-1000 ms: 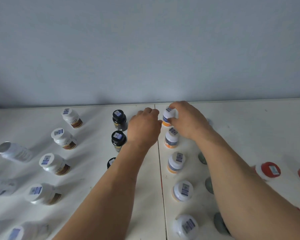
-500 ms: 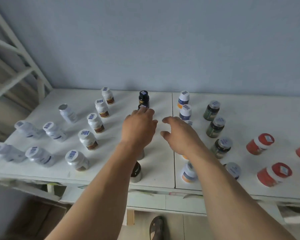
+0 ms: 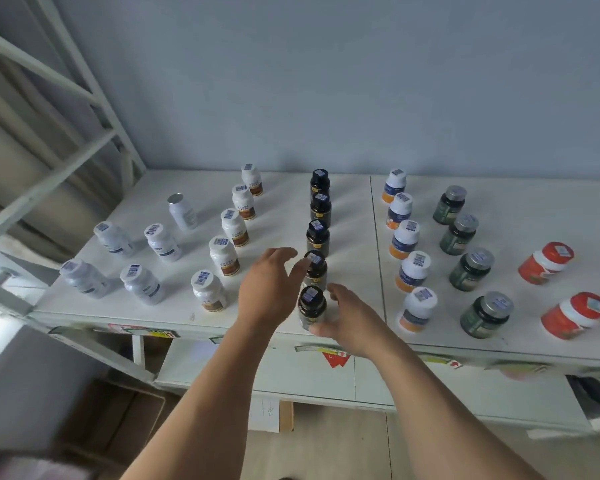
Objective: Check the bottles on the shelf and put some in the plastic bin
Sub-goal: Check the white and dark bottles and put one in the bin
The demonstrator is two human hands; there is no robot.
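The right hand (image 3: 349, 320) has its grip on the front dark bottle (image 3: 311, 308): thumb low on the near side, fingers curled round its right side. The left hand (image 3: 269, 289) hangs just left of that bottle with fingers loose and spread, grip released, its fingertips touching or nearly touching the cap of the second dark bottle (image 3: 314, 268); contact cannot be told.

The front dark bottle stands upright at the near edge of the white shelf (image 3: 357, 237), first in a file of five dark bottles that runs back toward the wall (image 3: 326, 81). Left of this file stands a row of white bottles with brown labels (image 3: 224, 255), and further left more white bottles (image 3: 141, 284), one silver-capped (image 3: 182, 211). Right of the file, past the seam in the shelf, runs a row of white bottles with orange bases (image 3: 414, 271), then green bottles with grey caps (image 3: 471, 269), then red bottles (image 3: 548, 263) lying tilted. Most caps carry blue-printed stickers. A white frame (image 3: 66, 133) rises at the shelf's left end.
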